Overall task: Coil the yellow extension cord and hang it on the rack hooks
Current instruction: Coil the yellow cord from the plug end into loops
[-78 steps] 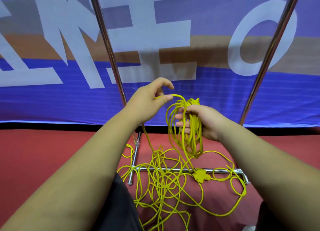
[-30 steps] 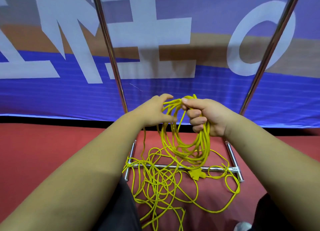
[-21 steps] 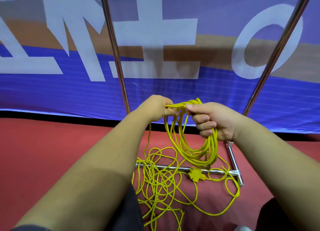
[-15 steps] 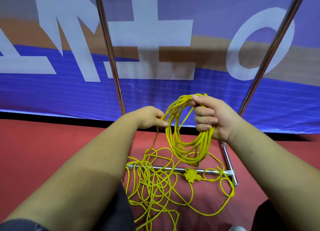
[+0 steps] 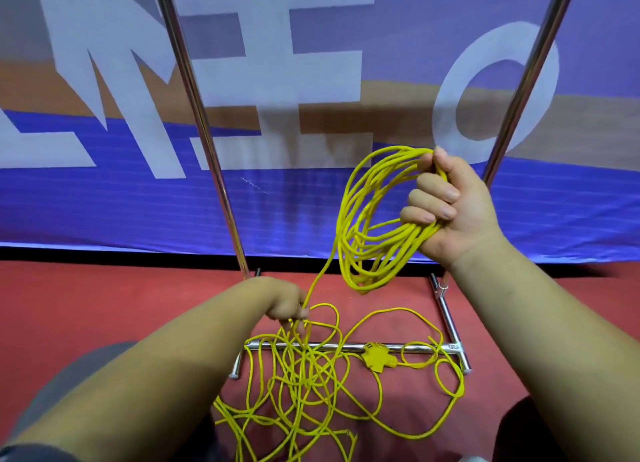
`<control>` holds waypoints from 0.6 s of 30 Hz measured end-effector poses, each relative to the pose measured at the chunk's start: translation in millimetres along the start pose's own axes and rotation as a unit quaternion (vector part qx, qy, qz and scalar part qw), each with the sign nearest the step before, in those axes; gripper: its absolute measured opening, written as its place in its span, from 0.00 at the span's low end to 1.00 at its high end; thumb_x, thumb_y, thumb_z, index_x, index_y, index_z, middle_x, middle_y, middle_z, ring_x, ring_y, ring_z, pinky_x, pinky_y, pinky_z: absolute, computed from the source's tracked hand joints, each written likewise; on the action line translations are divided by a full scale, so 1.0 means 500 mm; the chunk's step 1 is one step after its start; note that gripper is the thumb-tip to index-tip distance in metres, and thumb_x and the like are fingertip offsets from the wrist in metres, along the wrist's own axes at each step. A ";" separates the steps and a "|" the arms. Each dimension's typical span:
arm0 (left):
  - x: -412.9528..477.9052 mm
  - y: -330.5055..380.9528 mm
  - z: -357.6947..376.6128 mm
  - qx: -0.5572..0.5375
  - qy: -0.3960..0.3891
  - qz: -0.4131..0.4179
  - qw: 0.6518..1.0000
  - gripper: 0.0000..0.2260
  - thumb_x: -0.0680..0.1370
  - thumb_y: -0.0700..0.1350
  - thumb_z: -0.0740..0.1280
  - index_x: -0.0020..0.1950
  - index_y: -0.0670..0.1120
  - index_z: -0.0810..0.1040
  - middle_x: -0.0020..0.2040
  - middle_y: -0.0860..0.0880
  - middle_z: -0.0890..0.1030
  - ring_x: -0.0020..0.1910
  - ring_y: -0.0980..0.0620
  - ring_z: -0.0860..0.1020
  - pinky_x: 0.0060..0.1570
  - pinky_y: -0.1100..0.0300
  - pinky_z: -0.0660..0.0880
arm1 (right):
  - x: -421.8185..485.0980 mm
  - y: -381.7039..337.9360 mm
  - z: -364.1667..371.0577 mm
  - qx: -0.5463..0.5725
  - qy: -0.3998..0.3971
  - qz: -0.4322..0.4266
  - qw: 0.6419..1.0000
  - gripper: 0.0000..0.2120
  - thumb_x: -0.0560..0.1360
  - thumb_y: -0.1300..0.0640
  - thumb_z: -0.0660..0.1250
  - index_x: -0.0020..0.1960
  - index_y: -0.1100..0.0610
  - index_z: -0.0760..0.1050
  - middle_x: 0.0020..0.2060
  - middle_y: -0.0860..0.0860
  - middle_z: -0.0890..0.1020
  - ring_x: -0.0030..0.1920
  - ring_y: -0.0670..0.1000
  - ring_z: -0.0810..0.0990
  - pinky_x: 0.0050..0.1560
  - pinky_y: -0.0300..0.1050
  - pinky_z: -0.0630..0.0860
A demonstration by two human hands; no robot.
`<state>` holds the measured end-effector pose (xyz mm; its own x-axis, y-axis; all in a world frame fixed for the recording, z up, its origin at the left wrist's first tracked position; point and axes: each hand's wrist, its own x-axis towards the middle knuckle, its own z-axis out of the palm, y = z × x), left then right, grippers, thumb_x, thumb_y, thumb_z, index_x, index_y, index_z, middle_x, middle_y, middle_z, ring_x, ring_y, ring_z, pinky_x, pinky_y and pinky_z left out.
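The yellow extension cord [image 5: 367,219] hangs as a bundle of several loops from my right hand [image 5: 450,209], which grips it at chest height. One strand runs down from the bundle to my left hand [image 5: 285,304], which holds it low over the floor. The remaining cord [image 5: 304,385] lies in a loose tangle on the red floor, with its yellow multi-outlet end [image 5: 377,357] resting against the rack's bottom bar. The chrome rack [image 5: 197,115] stands in front of me; its hooks are out of view.
The rack's right upright [image 5: 523,91] and its base bars [image 5: 450,319] frame the tangle. Behind them hangs a blue banner [image 5: 104,202] with large white letters. My knees show at the bottom corners of the view.
My left hand has let go of the top of the coil and dropped toward the floor along a strand. My right hand has lifted the coil up and to the right.
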<state>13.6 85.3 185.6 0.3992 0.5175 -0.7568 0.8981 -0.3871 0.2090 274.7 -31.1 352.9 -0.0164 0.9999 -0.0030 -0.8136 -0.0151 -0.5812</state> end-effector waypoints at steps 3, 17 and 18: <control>-0.020 0.023 -0.034 -0.090 0.111 -0.015 0.990 0.20 0.88 0.48 0.57 0.51 0.33 0.80 0.37 0.43 0.87 0.26 0.51 0.81 0.30 0.61 0.75 | 0.006 0.004 -0.004 -0.018 0.055 -0.014 0.998 0.12 0.83 0.47 0.65 0.44 0.51 0.77 0.21 0.46 0.62 0.19 0.45 0.60 0.24 0.39 0.58; -0.236 0.140 -0.099 -0.233 0.263 0.177 0.919 0.23 0.81 0.65 0.64 0.42 0.47 0.85 0.29 0.50 0.73 0.28 0.50 0.70 0.32 0.62 0.70 | 0.042 0.089 -0.055 -0.351 0.154 0.090 0.919 0.09 0.81 0.54 0.71 0.44 0.54 0.77 0.35 0.50 0.81 0.31 0.48 0.81 0.30 0.43 0.76; -0.244 0.143 -0.097 -0.289 0.265 0.189 0.900 0.24 0.81 0.65 0.64 0.42 0.46 0.85 0.30 0.50 0.72 0.29 0.49 0.69 0.34 0.59 0.71 | 0.037 0.101 -0.050 -0.365 0.143 0.111 0.913 0.05 0.82 0.54 0.70 0.49 0.55 0.79 0.40 0.51 0.86 0.36 0.50 0.86 0.33 0.44 0.80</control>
<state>38.1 31.6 323.2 0.5902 0.7835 -0.1943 0.5653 -0.2293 0.7924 247.9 -12.9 303.0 0.1043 0.9351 -0.3388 -0.2031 -0.3135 -0.9276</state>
